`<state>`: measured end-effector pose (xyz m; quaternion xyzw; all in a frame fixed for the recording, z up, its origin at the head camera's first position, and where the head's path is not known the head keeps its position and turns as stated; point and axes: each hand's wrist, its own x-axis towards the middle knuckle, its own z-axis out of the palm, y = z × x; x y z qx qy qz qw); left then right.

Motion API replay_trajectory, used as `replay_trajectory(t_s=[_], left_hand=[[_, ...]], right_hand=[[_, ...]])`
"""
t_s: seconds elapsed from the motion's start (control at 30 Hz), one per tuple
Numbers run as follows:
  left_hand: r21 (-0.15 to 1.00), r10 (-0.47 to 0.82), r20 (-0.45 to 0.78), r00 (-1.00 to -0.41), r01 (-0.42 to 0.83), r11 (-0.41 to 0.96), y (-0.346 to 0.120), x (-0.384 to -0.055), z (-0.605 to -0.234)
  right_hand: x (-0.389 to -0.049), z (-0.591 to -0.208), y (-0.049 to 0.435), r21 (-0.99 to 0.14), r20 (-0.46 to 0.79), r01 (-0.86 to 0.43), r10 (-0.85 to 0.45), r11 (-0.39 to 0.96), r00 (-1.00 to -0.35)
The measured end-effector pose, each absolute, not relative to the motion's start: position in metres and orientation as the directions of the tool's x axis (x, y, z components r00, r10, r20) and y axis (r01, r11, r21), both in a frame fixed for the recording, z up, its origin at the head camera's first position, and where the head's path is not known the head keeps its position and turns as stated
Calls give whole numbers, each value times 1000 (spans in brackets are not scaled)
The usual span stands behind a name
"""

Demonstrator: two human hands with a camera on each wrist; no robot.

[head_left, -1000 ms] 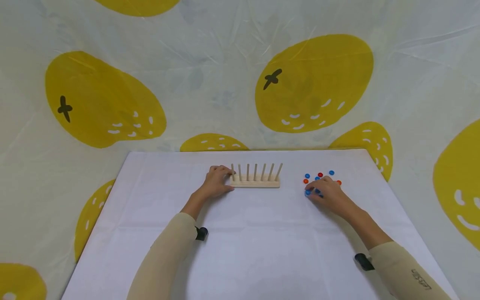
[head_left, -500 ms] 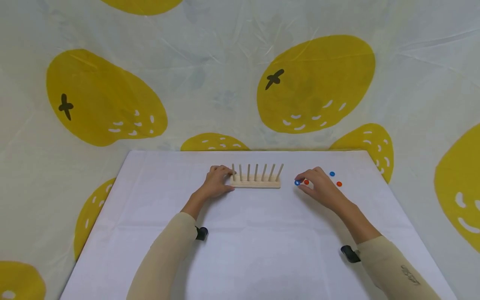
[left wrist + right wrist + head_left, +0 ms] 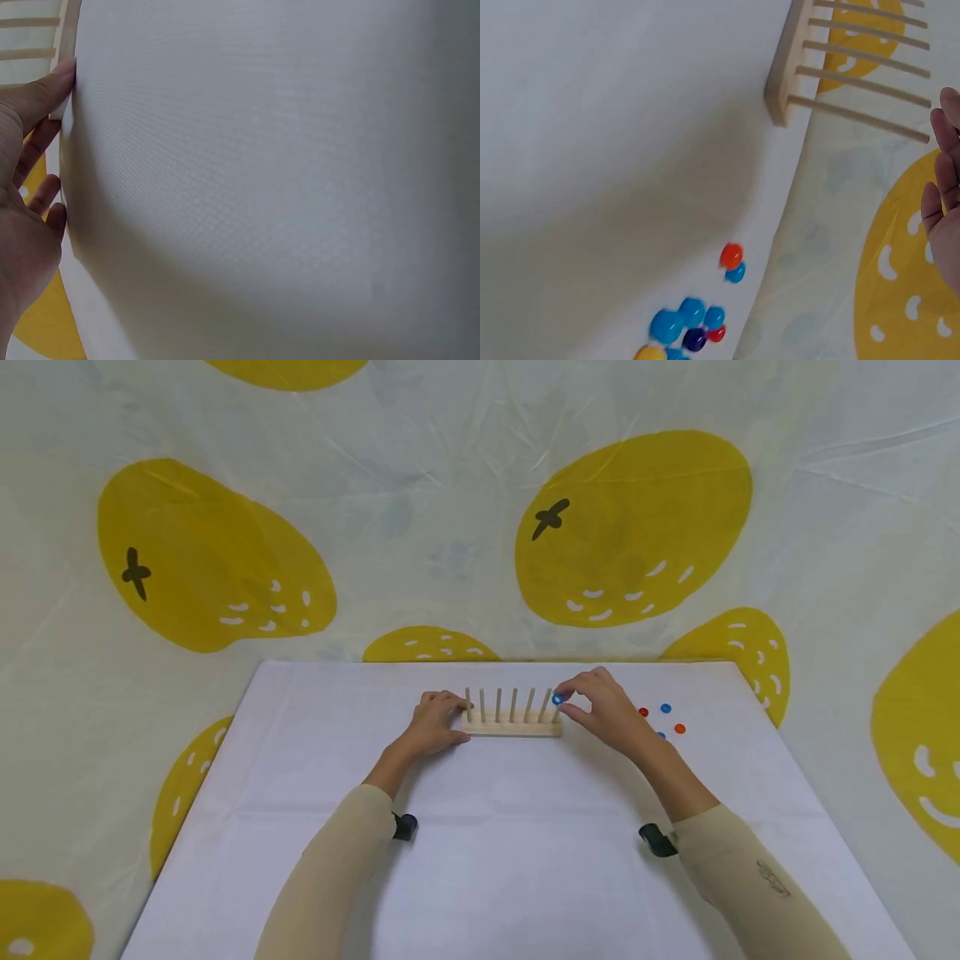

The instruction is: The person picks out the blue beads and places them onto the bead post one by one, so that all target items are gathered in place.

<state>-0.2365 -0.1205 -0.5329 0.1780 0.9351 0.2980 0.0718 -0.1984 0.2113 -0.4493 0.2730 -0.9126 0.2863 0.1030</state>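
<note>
A pale wooden peg rack (image 3: 512,728) with a row of upright pegs stands toward the back of the table. My left hand (image 3: 431,728) grips its left end; in the left wrist view the thumb (image 3: 56,79) lies against the base. My right hand (image 3: 611,714) pinches a blue bead (image 3: 557,699) between thumb and fingertips, up by the top of the rightmost peg. Whether the bead touches the peg, I cannot tell. The right wrist view shows all visible pegs bare, with the right hand's fingers (image 3: 946,135) at the edge and the held bead out of sight.
To the right lie several loose beads, among them a red bead (image 3: 643,712), a blue bead (image 3: 665,708) and an orange bead (image 3: 679,728). My right forearm hides some. The right wrist view adds a yellow bead (image 3: 651,354) and a dark purple bead (image 3: 695,340).
My right hand has picked the blue bead out of the loose group and carried it left to the rack's right end. The left hand and the rack have stayed put.
</note>
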Motion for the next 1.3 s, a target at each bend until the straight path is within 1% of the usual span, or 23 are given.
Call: replay_trajectory(t_s=[0.23,0.43,0.6,0.73,0.9,1.17,1.3], left_hand=[[578,374,-22,-927,294,762,-121,-238,-533],[575,373,-25,-928,292,764,-121,-238,-533],[582,369,-27,-929,285,761,-121,-238,-532],[589,362,-39,-931,271,761,-120,-237,-529],[582,357,-43,-933,267,768,-119,-236,-527],[582,364,-44,-930,273,766,-120,-237,-528],[589,365,-47,-930,269,762,-120,-237,-530]], right_hand=[[-208,-440,187,-498,328,-546,-436,674,-838],[-214,-436,167,-499,365,-579,-450,645,-815],[-220,-435,152,-480,370,-595,-466,644,-804],[-227,-434,141,-464,351,-601,-488,651,-799],[-233,-435,127,-465,308,-584,-498,665,-811],[-239,-435,103,-450,309,-613,-531,649,-789],[-240,-436,95,-443,294,-605,-531,661,-795]])
